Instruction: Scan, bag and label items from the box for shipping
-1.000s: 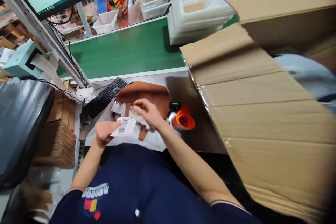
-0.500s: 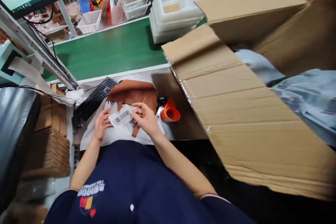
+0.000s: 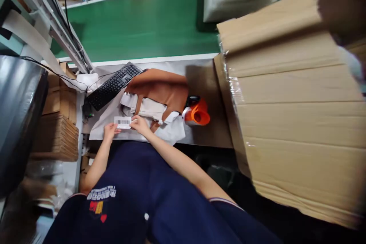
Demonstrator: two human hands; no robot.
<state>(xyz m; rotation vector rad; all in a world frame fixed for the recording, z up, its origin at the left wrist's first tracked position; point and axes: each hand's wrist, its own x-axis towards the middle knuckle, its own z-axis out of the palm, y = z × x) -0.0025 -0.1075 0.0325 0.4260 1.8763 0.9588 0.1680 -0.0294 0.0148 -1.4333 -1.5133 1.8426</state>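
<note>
At the bench edge | we are pinching one barcode label (image 3: 122, 122) between left hand (image 3: 110, 130) and right hand (image 3: 139, 124) | one brown bag (image 3: 160, 89) lying just beyond

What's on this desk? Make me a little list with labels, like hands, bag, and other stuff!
left hand: pinches the left end of the barcode label
right hand: pinches the label's right end
label: white, held flat above the white wrapping sheet
brown bag: lies on the sheet, behind the hands
orange tape dispenser: right of the bag
keyboard: black, left of the bag
cardboard box: large, at the right
conveyor belt: green, behind the desk
</note>
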